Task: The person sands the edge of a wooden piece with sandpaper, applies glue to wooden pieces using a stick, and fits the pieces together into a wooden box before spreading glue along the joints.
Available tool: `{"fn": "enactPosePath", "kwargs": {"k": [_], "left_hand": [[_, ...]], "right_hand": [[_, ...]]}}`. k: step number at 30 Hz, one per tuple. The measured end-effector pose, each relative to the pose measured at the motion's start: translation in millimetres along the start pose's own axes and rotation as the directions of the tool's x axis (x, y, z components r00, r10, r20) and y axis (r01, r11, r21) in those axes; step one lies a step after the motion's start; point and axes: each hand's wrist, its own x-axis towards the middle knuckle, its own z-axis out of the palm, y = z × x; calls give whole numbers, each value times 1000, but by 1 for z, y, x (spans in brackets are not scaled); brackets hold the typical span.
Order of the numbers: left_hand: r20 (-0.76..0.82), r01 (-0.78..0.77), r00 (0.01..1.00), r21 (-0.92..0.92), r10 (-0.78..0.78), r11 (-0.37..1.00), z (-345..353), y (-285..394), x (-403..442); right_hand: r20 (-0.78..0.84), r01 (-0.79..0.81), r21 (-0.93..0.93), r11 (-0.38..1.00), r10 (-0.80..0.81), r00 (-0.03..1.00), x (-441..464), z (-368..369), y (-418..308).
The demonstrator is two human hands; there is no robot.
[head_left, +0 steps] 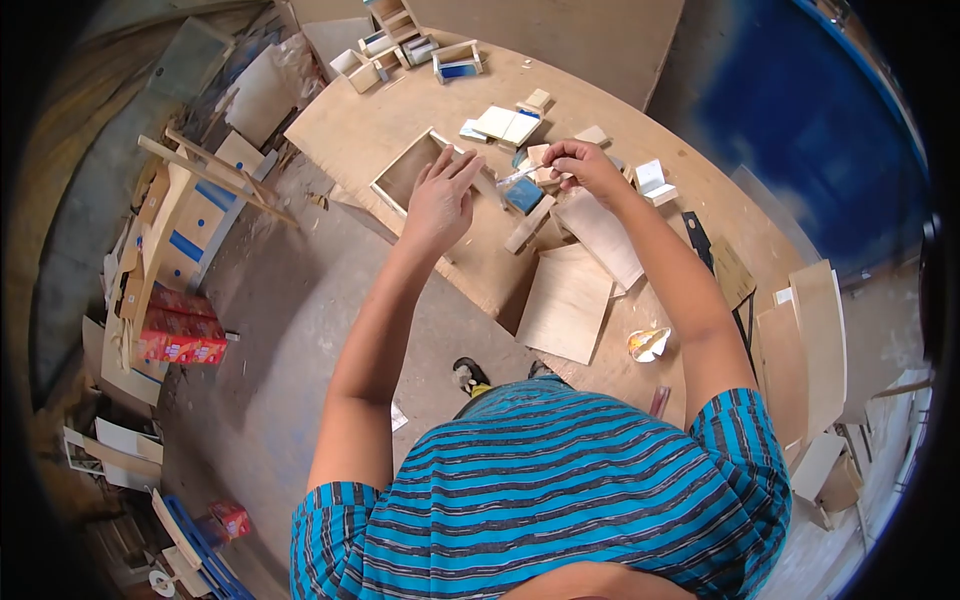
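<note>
My left hand [443, 200] is stretched flat over a shallow wooden box [403, 172], its fingers at the box's near right side. Whether it presses on the box wall I cannot tell. My right hand [588, 168] is closed in a pinch on a thin pale stick [527, 173], which points left toward the box. The stick's exact kind is too small to make out. Below the stick lies a blue-topped block [523, 195], and a narrow wood strip [530, 224] rests beside it. Small wood pieces lie under and around my right hand.
White-topped pieces [508, 124] and small wooden frames [458, 62] stand farther back on the table [350, 118]. Plywood sheets [566, 303] lie at its front edge, near a crumpled wrapper [649, 345]. Red packages [183, 327] and wooden frames are on the left.
</note>
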Motion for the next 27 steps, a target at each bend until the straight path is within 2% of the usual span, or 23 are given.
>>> {"fn": "enactPosePath", "kwargs": {"k": [6, 24, 27], "left_hand": [[25, 14, 1000, 4, -14, 1000, 2, 2, 1], [55, 3, 998, 51, -6, 999, 5, 1, 7], [46, -2, 999, 33, 0, 999, 6, -1, 6]], "right_hand": [[-18, -38, 50, 998, 39, 999, 3, 0, 0], [-6, -94, 16, 995, 94, 996, 12, 1, -11], [55, -108, 13, 994, 107, 993, 19, -3, -9]]}}
